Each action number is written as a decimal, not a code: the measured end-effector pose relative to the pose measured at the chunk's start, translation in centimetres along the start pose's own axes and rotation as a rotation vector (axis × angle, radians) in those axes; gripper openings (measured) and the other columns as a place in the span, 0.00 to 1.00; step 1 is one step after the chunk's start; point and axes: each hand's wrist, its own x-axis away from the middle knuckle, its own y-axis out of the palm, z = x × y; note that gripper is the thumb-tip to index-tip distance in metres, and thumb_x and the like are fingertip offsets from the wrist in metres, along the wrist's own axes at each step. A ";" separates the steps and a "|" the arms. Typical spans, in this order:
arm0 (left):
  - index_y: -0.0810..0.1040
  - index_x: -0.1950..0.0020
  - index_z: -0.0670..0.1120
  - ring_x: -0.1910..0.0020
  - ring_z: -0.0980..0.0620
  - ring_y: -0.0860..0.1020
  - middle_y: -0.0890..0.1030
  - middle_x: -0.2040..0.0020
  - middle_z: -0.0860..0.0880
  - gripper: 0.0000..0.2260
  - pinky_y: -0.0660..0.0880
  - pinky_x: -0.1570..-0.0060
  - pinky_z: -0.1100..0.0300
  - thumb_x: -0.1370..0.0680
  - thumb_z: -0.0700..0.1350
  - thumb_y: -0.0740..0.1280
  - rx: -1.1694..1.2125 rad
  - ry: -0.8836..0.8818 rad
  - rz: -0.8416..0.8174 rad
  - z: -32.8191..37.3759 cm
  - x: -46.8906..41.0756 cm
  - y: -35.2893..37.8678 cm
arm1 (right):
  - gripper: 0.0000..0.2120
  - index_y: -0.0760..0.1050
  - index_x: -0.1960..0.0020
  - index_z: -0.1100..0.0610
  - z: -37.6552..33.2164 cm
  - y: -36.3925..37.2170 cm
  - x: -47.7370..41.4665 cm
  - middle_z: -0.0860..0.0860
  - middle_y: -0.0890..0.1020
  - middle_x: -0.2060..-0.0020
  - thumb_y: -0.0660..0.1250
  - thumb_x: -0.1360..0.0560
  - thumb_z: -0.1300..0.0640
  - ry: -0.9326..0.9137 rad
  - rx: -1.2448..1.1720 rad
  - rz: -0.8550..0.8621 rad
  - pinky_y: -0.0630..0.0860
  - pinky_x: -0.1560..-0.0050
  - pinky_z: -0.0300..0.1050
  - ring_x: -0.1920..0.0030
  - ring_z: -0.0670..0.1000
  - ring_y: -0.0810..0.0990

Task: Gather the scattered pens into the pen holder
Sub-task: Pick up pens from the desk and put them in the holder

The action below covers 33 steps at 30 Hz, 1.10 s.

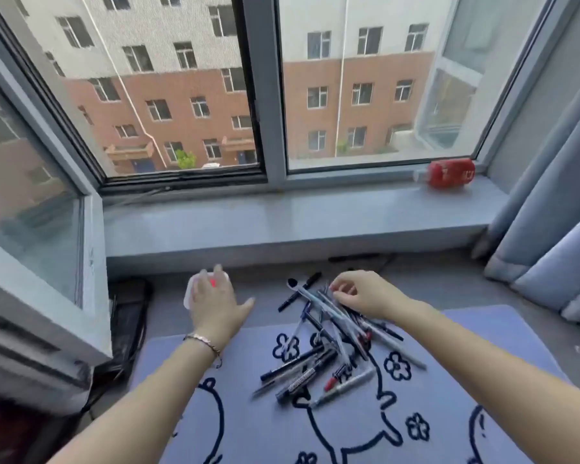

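Note:
Several pens and markers lie in a loose pile (pixel 329 346) on a light blue mat (pixel 248 430) with dark cartoon outlines. A white pen holder (pixel 190 291) with a red spot sits past the mat's far left corner, mostly hidden under my left hand (pixel 215 306). That hand lies over the holder with fingers spread and the thumb sticking out to the right. My right hand (pixel 362 294) hovers at the far end of the pile, its fingertips pinched on the top end of a pen (pixel 332 306).
A grey window sill (pixel 282 222) runs across behind the mat, with a red can (pixel 449 173) lying on its right end. Blue-grey curtains (pixel 556 229) hang at the right. An open window sash (pixel 31 212) and dark cables (pixel 128 323) are at the left.

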 end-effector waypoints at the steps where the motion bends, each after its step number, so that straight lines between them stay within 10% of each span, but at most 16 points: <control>1: 0.52 0.27 0.38 0.28 0.38 0.55 0.58 0.29 0.34 0.43 0.55 0.29 0.48 0.31 0.57 0.71 0.023 -0.122 -0.005 -0.6 0.1 0.5 | 0.11 0.78 0.44 0.56 0.5 0.8 0.0 0.52 0.82 0.48 0.61 0.23 0.55 0.047 0.058 -0.051 0.77 0.47 0.46 0.51 0.50 0.79; 6: 0.44 0.27 0.35 0.27 0.38 0.54 0.54 0.27 0.33 0.50 0.55 0.30 0.48 0.32 0.55 0.73 0.291 -0.454 0.054 -2.2 -0.9 2.0 | 0.13 0.76 0.41 0.55 3.5 4.2 -0.9 0.52 0.81 0.44 0.58 0.22 0.55 0.173 0.204 -0.140 0.78 0.46 0.50 0.47 0.52 0.80; 23: 0.55 0.26 0.44 0.30 0.48 0.62 0.63 0.29 0.46 0.46 0.63 0.34 0.55 0.36 0.49 0.78 0.602 -0.288 0.053 -2.7 4.6 0.3 | 0.13 0.65 0.38 0.61 4.0 11.0 -6.9 0.58 0.77 0.43 0.56 0.23 0.66 0.124 0.652 -0.094 0.76 0.54 0.51 0.45 0.58 0.79; 27: 0.61 0.29 0.44 0.34 0.47 0.64 0.67 0.35 0.46 0.45 0.65 0.33 0.47 0.40 0.50 0.79 0.545 -0.253 0.016 -1.4 7.3 0.5 | 0.07 0.70 0.49 0.59 4.0 9.1 -5.8 0.56 0.79 0.55 0.55 0.20 0.57 0.178 0.324 0.021 0.74 0.66 0.49 0.62 0.55 0.79; 33: 0.64 0.34 0.48 0.45 0.56 0.61 0.65 0.44 0.55 0.41 0.61 0.45 0.61 0.42 0.50 0.80 0.483 -0.038 -0.060 1.5 11.1 0.9 | 0.09 0.65 0.57 0.48 -2.5 2.7 0.4 0.49 0.72 0.69 0.56 0.20 0.59 -0.175 -0.685 0.712 0.76 0.69 0.43 0.69 0.56 0.75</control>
